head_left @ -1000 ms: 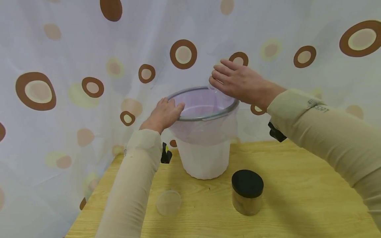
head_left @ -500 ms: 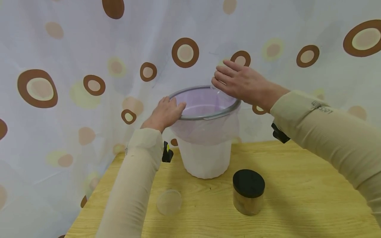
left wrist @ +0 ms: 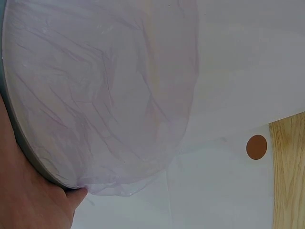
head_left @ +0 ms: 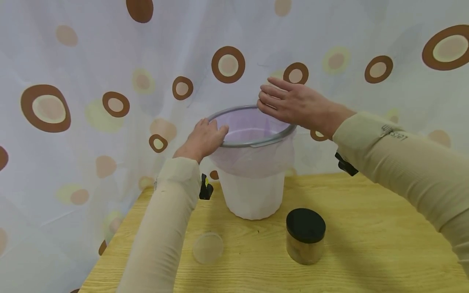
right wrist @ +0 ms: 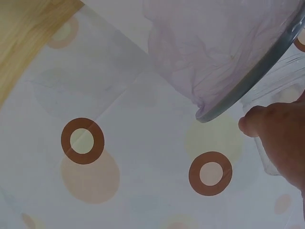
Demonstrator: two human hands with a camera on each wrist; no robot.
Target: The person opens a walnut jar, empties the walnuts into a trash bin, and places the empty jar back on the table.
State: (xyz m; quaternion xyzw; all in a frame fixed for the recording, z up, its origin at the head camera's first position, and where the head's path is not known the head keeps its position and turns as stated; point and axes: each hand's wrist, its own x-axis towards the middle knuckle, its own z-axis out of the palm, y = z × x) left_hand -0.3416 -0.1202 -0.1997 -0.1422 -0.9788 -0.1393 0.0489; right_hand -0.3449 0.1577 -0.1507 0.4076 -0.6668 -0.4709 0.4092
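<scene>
A white trash bin [head_left: 253,199] stands upright on the table, lined with a thin lilac bag [head_left: 256,162] held under a grey rim ring [head_left: 253,144]. My left hand [head_left: 203,138] grips the left side of the rim, its fingers over the edge. Above the bin's right side, my right hand [head_left: 298,103] holds a clear jar [right wrist: 281,76], seen in the right wrist view beside the rim with its mouth towards the bin. In the head view the hand hides the jar. What lies deep in the bin is out of sight.
A jar with a black lid [head_left: 305,236] stands on the wooden table [head_left: 377,219], right of the bin's front. A clear round lid [head_left: 207,248] lies flat at front left. Behind hangs a white curtain [head_left: 146,49] with brown circles.
My right hand has turned and dipped slightly over the bin, so the clear jar's edge no longer shows in the head view. The left hand stays on the rim.
</scene>
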